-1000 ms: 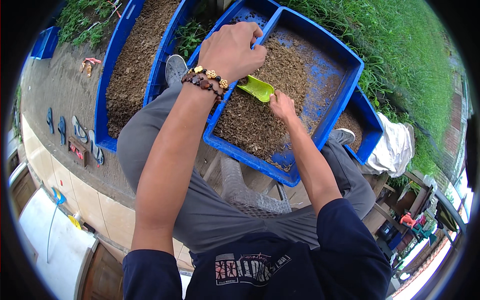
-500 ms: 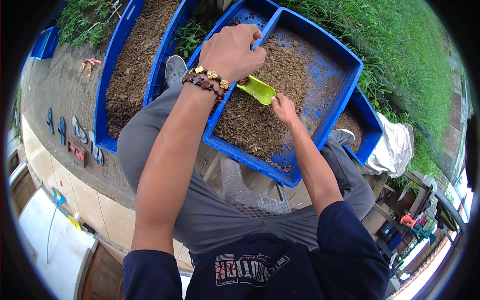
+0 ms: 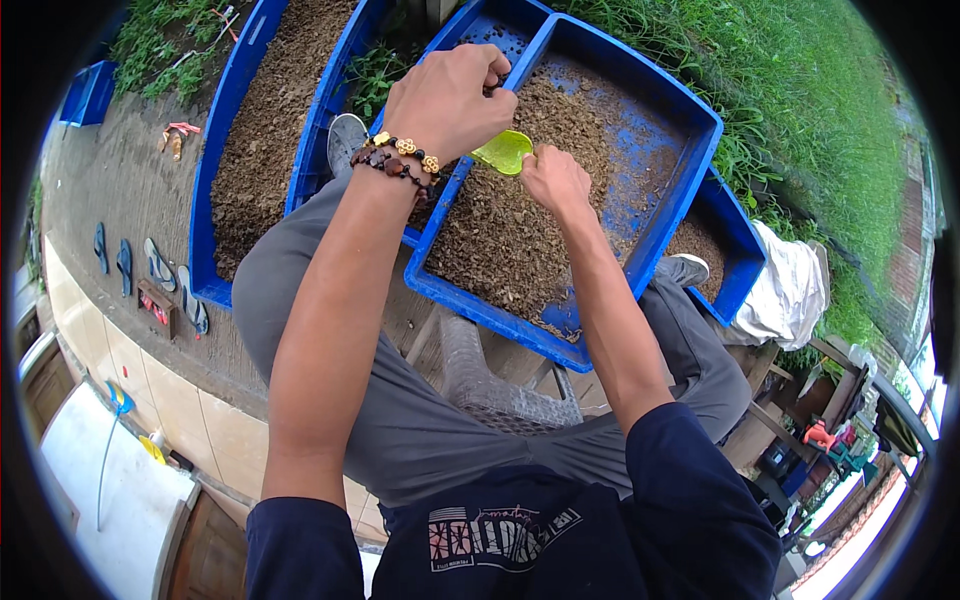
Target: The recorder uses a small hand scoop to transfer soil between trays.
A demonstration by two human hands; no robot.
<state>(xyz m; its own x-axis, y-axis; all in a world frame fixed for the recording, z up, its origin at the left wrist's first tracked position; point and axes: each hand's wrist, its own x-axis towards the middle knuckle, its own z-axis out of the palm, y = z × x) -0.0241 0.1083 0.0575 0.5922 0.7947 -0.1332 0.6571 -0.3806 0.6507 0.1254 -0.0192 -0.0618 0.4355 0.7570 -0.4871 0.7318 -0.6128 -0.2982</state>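
My left hand (image 3: 450, 100), with beaded bracelets on its wrist, is raised over the upper left part of the middle blue tray (image 3: 620, 295), with fingers curled; whatever they hold is hidden. My right hand (image 3: 555, 180) grips the lime-green plastic scoop (image 3: 505, 152), whose front end lies beside and partly behind my left hand. Under both hands, crumbly brown material (image 3: 500, 245) covers much of the tray, with blue bottom showing at the right. A narrower compartment (image 3: 490, 30) with dark bits adjoins it at the upper left.
A long blue bin (image 3: 205, 210) of brown material stands left, and another blue tray (image 3: 740, 275) right, beside a white sack (image 3: 790, 300). My legs straddle a woven grey chair (image 3: 470, 380). Sandals (image 3: 160, 265) lie on the concrete at left; grass (image 3: 830, 150) borders the right.
My right hand and the scoop have moved up and left, the scoop's front end further behind my left hand, which has shifted slightly left.
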